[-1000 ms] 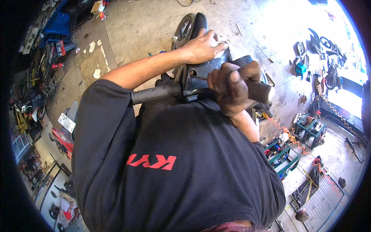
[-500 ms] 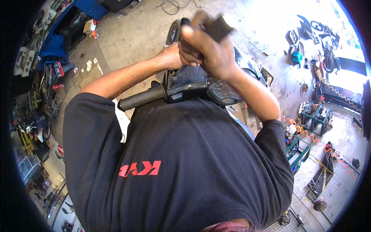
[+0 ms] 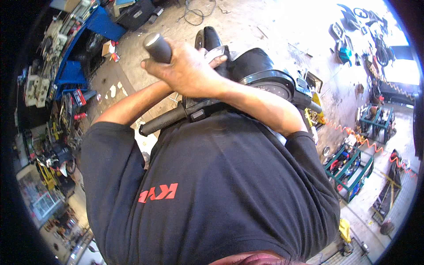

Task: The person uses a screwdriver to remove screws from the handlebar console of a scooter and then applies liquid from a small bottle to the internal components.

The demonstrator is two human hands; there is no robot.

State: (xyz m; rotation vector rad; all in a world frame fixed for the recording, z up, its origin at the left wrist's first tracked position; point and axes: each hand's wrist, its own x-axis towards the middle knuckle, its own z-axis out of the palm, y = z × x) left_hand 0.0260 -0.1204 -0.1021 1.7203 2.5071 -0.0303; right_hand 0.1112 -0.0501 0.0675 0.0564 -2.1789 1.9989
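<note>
My right hand is closed round a dark cylindrical handle with a pale end, which sticks up on the hand's left side. What the rest of that tool looks like is hidden. Just beyond the right knuckles, a silvery piece shows beside a fingertip; I cannot make out its kind. My left forearm passes beneath the right hand, which covers the left hand and its fingers. Both hands are over the front of a black scooter or motorcycle, ahead of its round dial and left handlebar grip.
The front wheel stands beyond my hands. Blue shelving with parts lines the left side. To the right are green metal frames, a coiled orange air hose and loose black panels. A cable lies on the floor ahead.
My right hand has swung left across my left hand, now covering it. The handle's end, blurred at the hand's upper right before, now points up on its left. The view has shifted slightly.
</note>
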